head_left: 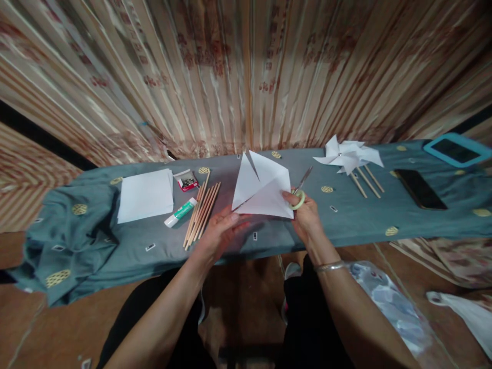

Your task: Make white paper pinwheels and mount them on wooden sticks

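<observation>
The left hand (223, 225) is pinching the paper (269, 200) by its near left corner, fingers bent around it. The right hand (306, 212) is gripping the near right corner, its thumb pressing on top, and is also carrying the scissors (302, 187), whose blades are pointing toward the table's far edge. The paper is sitting above the middle of the table (361, 220), with one slit running in from its far side and another from the left hand's corner.

Toward the table's left end, a paper stack (146, 197) is lying flat; the pin box (187, 181), the glue (180, 212) and a bundle of sticks (202, 215) are resting between it and the left hand. Right of the scissors, pinwheels (348, 155) are lying together by the far edge. A phone (421, 189) is resting farther right, and a blue-framed device (457, 150) is occupying the far right corner.
</observation>
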{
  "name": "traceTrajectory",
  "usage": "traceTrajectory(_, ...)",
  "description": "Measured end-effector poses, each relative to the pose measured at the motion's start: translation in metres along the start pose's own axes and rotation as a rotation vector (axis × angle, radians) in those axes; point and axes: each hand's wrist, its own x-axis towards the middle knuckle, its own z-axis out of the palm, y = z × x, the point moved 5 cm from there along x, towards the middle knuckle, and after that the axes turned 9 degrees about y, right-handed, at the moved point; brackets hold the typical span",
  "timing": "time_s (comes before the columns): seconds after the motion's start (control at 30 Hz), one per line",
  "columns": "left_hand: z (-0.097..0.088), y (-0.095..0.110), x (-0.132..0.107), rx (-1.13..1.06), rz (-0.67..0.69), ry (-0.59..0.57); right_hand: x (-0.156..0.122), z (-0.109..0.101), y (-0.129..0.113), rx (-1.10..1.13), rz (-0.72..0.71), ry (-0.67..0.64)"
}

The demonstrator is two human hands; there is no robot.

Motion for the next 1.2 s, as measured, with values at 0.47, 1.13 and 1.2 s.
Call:
traceTrajectory(0.47, -0.006, 0.014, 0.009, -0.198, 0.183, 0.459, -0.026, 0.025, 0.018, -0.224, -0.042, -0.241)
traceTrajectory(1.13, -0.025, 0.042, 0.007, -0.132, 0.240, 0.327, -0.070, 0.012, 0.034, -0.696, 0.145, -0.826)
traceTrajectory(1.2, -0.025, 0.042, 0.007, -0.128, 0.242, 0.331, -0.071, 0.012, 0.035, -0.691, 0.154, -0.824)
